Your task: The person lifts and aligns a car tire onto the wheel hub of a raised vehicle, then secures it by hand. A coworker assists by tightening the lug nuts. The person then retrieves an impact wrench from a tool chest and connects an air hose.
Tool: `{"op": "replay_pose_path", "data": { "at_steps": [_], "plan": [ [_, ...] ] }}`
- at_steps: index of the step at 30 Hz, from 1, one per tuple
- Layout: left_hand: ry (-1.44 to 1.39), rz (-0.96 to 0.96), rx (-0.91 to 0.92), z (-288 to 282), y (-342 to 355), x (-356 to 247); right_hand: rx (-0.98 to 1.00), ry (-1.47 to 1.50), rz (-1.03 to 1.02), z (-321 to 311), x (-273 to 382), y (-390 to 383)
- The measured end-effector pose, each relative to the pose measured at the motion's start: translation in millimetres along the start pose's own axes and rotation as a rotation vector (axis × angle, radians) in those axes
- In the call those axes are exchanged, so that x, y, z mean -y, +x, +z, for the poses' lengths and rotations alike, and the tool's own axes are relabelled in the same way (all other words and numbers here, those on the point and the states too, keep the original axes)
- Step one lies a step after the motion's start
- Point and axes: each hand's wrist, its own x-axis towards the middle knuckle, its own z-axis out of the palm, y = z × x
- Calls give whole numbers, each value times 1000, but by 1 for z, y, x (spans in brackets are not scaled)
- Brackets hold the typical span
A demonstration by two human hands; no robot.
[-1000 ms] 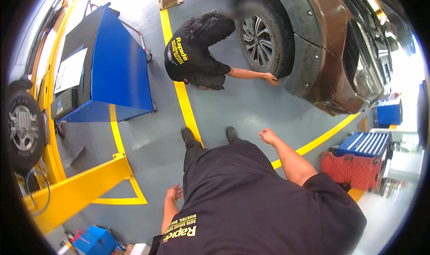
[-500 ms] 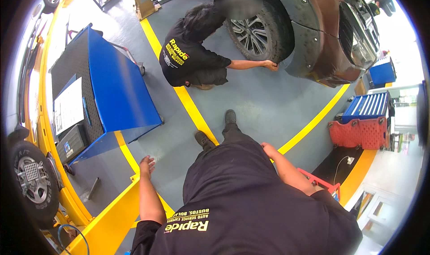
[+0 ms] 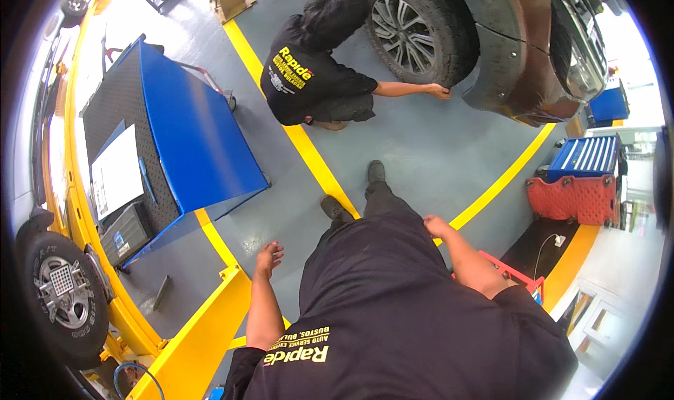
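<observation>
My left hand (image 3: pixel 269 258) hangs beside my body with its fingers loosely apart and nothing in it. It is nearest the end of a yellow beam (image 3: pixel 228 294). On the other side, my right hand (image 3: pixel 437 226) hangs by my hip, fingers curled in and partly hidden; I see nothing in it. Ahead, a co-worker (image 3: pixel 316 70) in a dark shirt squats beside the front wheel (image 3: pixel 407 35) of a brown car (image 3: pixel 533 70). That person's hand (image 3: pixel 439 92) reaches out to the bottom of the tyre.
To my left stands a blue cabinet (image 3: pixel 200 133) with a sheet of paper (image 3: pixel 116 173) and a dark case (image 3: pixel 126 231) on top. Beyond it, a wheel with a clamped target plate (image 3: pixel 63 280) sits by a yellow frame. A blue tool chest (image 3: pixel 583 155) and red panel (image 3: pixel 572 200) are at right.
The whole view has shifted slightly to the right and my feet stay in about the same place. Both my hands still hang at my sides. The co-worker keeps the same squat and reach.
</observation>
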Motion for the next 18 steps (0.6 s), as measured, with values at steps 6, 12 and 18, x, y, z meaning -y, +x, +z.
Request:
{"op": "replay_pose_path", "data": {
  "at_steps": [6, 12, 18],
  "plan": [
    [-99, -86, -179, -53, 0, 34, -71, -1, -193, -7, 69, 7],
    [-122, -89, -122, -41, 4, 49, -87, -42, -213, -1, 93, 3],
    [-65, -49, -10, -2, 1, 39, -45, -12, -135, -7, 58, 7]
  ]
}}
